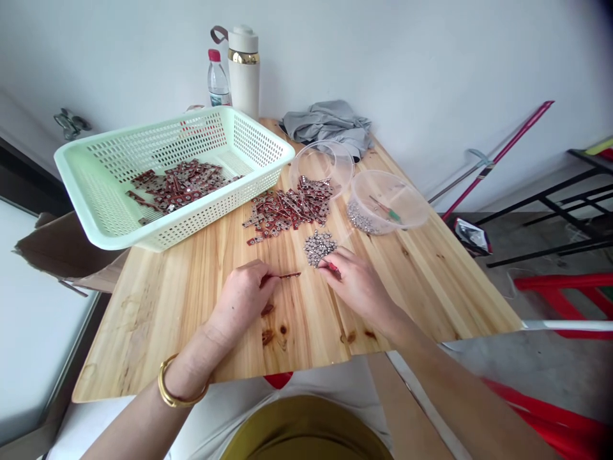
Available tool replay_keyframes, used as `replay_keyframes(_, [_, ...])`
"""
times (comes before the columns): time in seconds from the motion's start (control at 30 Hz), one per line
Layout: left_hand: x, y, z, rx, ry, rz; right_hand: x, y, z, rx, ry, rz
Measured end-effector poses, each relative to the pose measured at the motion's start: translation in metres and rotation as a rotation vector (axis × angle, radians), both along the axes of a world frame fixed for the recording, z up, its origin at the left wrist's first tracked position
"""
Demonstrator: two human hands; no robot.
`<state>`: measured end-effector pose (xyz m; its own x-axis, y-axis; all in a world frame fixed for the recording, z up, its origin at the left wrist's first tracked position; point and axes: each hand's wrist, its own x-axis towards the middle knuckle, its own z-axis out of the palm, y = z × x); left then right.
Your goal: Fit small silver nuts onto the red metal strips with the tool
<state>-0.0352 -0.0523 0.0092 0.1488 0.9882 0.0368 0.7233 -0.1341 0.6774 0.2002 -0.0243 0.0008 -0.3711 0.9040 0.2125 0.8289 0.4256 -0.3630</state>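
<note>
My left hand [246, 289] is closed, pinching one end of a small dark-red strip [290, 275] with metal spots just above the wooden table. To its right, my right hand [358, 280] is closed around a small red thing [332, 268], mostly hidden by the fingers; its kind I cannot make out. The right fingertips are at the near edge of a heap of tiny silvery metal pieces [319, 246]. Behind that heap lies a pile of similar red strips [287, 209]. The two hands are apart.
A pale green basket [175, 235] with more strips stands at the left. Clear round tubs [416, 214] sit at the right, one holding metal pieces and a green-handled tool [393, 215]. Behind are a grey cloth [328, 121], a flask [245, 83] and a bottle [218, 80].
</note>
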Motion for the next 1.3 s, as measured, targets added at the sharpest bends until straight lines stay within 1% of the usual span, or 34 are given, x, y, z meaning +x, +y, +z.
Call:
replay_keyframes(0.13, [0.000, 0.001, -0.003, 0.006, 0.044, -0.016, -0.009, -0.005, 0.006, 0.015, 0.041, 0.008])
replay_keyframes(0.2, [0.001, 0.002, -0.004, 0.007, 0.060, 0.000, -0.022, -0.011, 0.010, 0.059, 0.085, 0.011])
replay_keyframes(0.27, [0.003, 0.002, -0.005, 0.010, 0.057, 0.017, -0.039, -0.017, 0.011, 0.099, 0.116, 0.045])
replay_keyframes(0.37, [0.003, 0.002, -0.008, 0.015, 0.009, 0.015, -0.060, -0.021, 0.004, 0.114, 0.088, 0.101])
replay_keyframes(0.47, [0.003, 0.002, -0.010, 0.013, -0.002, 0.006, -0.069, -0.020, -0.004, 0.146, 0.038, 0.114])
replay_keyframes(0.6, [0.004, 0.003, -0.010, 0.000, 0.089, 0.034, -0.070, -0.021, -0.010, 0.161, 0.017, 0.110])
replay_keyframes(0.7, [0.005, 0.002, -0.009, -0.028, 0.148, 0.051, -0.071, -0.025, -0.010, 0.152, 0.063, 0.106])
replay_keyframes(0.8, [0.004, 0.001, -0.009, -0.029, 0.116, 0.050, -0.072, -0.034, -0.010, 0.129, 0.114, 0.126])
replay_keyframes(0.93, [0.003, 0.000, -0.011, 0.004, 0.045, 0.056, -0.071, -0.045, -0.010, 0.071, 0.121, 0.157])
replay_keyframes(1.1, [0.004, -0.001, -0.013, 0.032, 0.049, 0.074, -0.063, -0.044, -0.005, -0.049, 0.148, 0.222])
replay_keyframes(1.17, [0.005, -0.001, -0.013, 0.031, 0.073, 0.095, -0.059, -0.043, -0.001, -0.059, 0.192, 0.191])
replay_keyframes(1.3, [0.007, -0.003, -0.013, 0.040, 0.099, 0.123, -0.055, -0.051, 0.003, -0.011, 0.229, 0.028])
